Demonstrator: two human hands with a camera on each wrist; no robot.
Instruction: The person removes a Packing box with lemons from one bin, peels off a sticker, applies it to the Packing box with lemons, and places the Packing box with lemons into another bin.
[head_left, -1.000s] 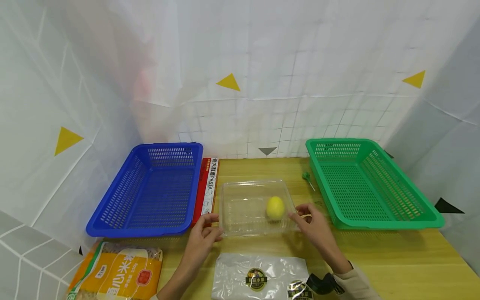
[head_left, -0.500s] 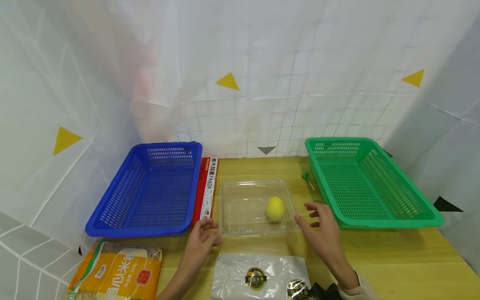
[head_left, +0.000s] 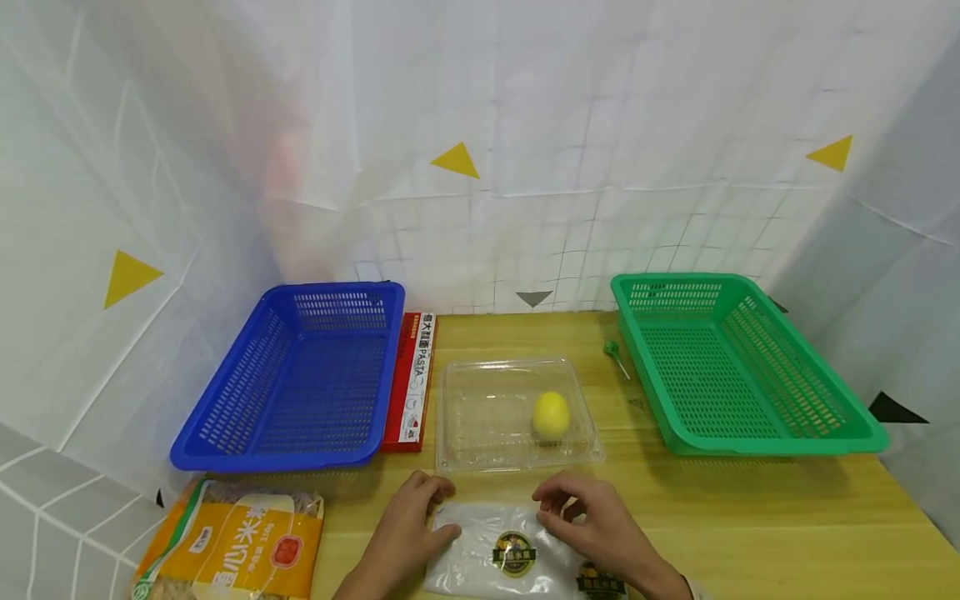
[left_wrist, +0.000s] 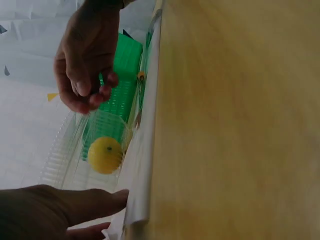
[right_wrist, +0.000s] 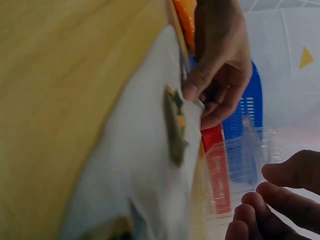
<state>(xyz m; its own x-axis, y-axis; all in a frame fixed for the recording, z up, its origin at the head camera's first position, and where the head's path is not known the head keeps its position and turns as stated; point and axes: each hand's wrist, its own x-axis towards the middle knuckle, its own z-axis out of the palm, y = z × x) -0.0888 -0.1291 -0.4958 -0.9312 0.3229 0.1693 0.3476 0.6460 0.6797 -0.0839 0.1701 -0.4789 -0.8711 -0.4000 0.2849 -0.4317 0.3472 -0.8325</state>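
Observation:
A whitish plastic bag [head_left: 487, 533] with round dark fruit labels lies flat at the table's front. My left hand [head_left: 411, 527] is at its upper left corner; the thumb touches the bag, apart from the fingertips, which are at the corner. Over the bag's right part is my right hand [head_left: 588, 521], fingers loosely bent and holding nothing. In the left wrist view the right hand [left_wrist: 87, 60] hangs above the bag. Behind the bag stands a clear plastic container [head_left: 480, 417] with a yellow lemon-like fruit [head_left: 551, 417] in its right half.
A blue basket [head_left: 288, 458] stands left, with a red-and-white pasta box [head_left: 411, 383] beside it. An orange noodle packet [head_left: 255, 542] lies front left. To the right are a green basket [head_left: 780, 447] and a green lollipop [head_left: 612, 350]. A white sheet [head_left: 540, 108] hangs behind the table.
Both hands have moved from the clear container's sides down to the plastic bag. The right hand came away first, and the left hand followed. The container and fruit stay in place.

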